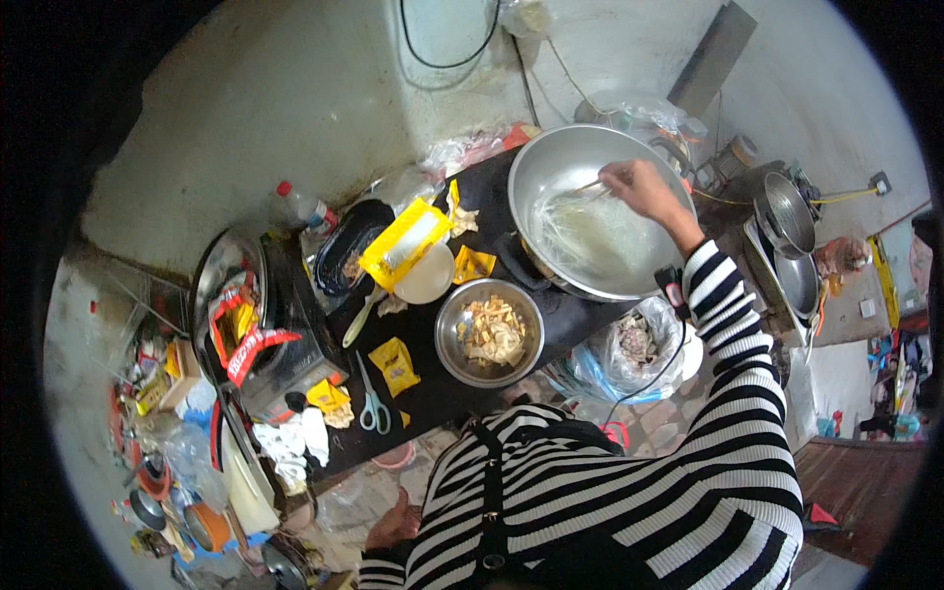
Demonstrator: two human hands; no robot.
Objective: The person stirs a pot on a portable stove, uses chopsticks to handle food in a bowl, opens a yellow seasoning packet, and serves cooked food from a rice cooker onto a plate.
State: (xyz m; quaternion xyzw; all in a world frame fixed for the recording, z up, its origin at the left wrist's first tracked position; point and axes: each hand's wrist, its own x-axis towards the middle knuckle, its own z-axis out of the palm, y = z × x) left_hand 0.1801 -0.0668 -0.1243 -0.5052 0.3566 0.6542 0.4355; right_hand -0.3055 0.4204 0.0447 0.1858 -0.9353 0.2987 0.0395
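My right hand (pixel 636 190) grips wooden chopsticks (pixel 588 187) over a wide metal pot (pixel 532 168). Their lower ends reach toward pale, translucent noodle-like strands (pixel 566 221) in cloudy liquid. Close to my body, my left hand (pixel 396 522) hangs low, away from the worktop; its fingers are partly hidden. A steel bowl (pixel 447 361) in front of me contains a creamy paste (pixel 504 341) and yellowish-brown pieces (pixel 495 306). Behind it is a pale bowl (pixel 426 276), partly covered by a yellow packet (pixel 405 240).
Scissors (pixel 374 409) and torn yellow sachets (pixel 395 366) lie on the dark worktop (pixel 422 324). A light-handled utensil (pixel 361 321) rests near a black dish (pixel 346 247). Below the pot stands a plastic-lined container (pixel 667 346). A cable (pixel 653 376) runs past my right sleeve.
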